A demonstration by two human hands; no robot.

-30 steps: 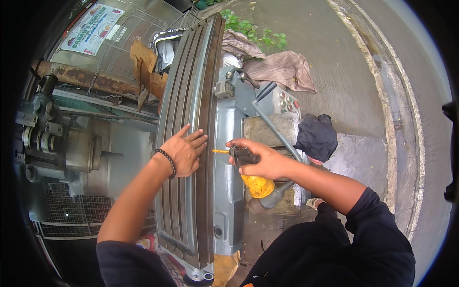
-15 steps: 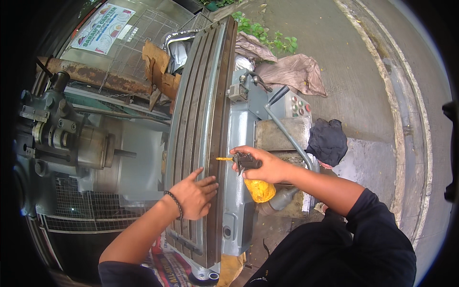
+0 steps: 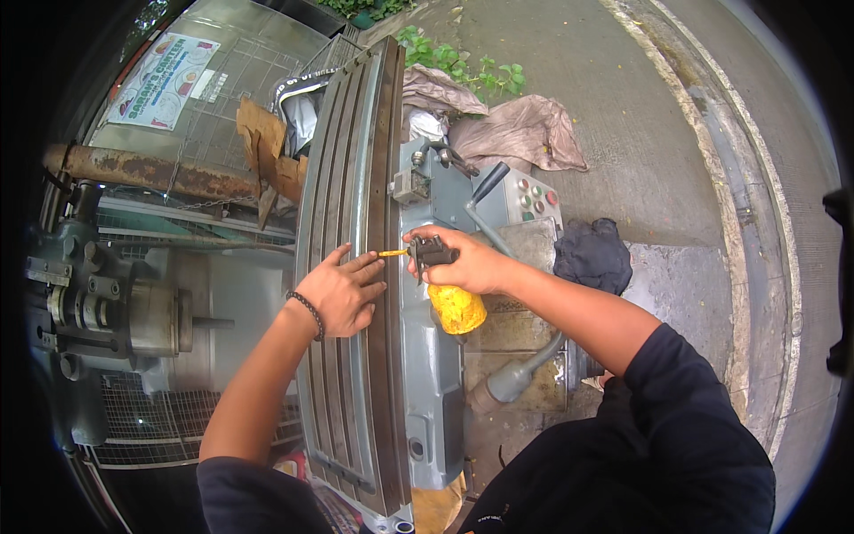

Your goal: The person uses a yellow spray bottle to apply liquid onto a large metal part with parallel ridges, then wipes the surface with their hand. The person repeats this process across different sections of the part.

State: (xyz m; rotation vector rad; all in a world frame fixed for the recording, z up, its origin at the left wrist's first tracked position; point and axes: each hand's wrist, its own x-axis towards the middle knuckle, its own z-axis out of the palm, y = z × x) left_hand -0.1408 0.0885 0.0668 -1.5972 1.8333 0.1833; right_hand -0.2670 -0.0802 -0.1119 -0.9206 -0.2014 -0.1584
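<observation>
My right hand point(image 3: 471, 261) is wrapped round the dark pump head of an oil can point(image 3: 457, 310) with a yellow, stained body. Its thin yellow spout points left, over the near-side edge of the long slotted machine table point(image 3: 382, 374). Flat on that table lies my left hand point(image 3: 342, 289), palm down and fingers stretched out, with a beaded bracelet at the wrist. Its fingertips are close to the spout tip; whether they touch cannot be made out. The right index finger and thumb are partly hidden behind the pump head.
A crank handle point(image 3: 487, 191) rises behind my right hand, near a panel of push buttons point(image 3: 536, 198). Dark cloth point(image 3: 593, 256) rests to the right. A spindle head point(image 3: 156, 316) juts in from the left. Brown cloth point(image 3: 525, 133) and cardboard point(image 3: 267, 147) lie at the far end.
Both hands have moved toward the far end of the table, the left one farther, so its fingers are now beside the spout tip. The view has shifted slightly to the right.
</observation>
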